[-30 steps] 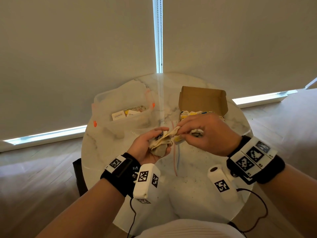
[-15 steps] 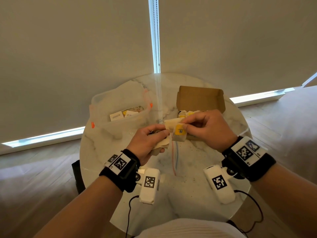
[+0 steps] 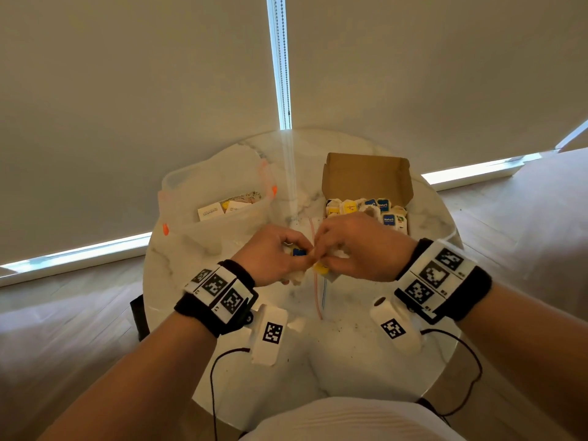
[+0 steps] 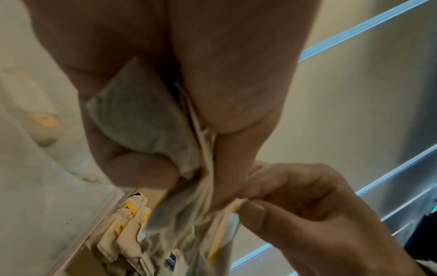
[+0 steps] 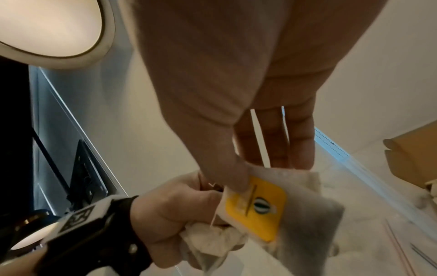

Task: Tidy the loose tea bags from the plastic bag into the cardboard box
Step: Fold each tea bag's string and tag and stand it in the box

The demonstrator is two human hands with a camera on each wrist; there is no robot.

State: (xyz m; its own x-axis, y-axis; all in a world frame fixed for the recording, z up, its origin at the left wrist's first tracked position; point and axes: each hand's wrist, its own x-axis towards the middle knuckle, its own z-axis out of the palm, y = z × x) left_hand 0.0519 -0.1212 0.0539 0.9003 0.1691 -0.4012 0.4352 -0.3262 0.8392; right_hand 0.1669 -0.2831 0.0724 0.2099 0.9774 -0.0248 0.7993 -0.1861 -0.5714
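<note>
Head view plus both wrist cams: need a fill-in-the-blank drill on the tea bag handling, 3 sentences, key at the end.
1. The right hand pinches a paper tea bag with a square tag coloured ____.
2. The left hand grips a crumpled bunch of tea bags above the round white ____ table.
3. The brown cardboard box of tea bags stands with its lid ____.

Missing words: yellow; marble; open
</note>
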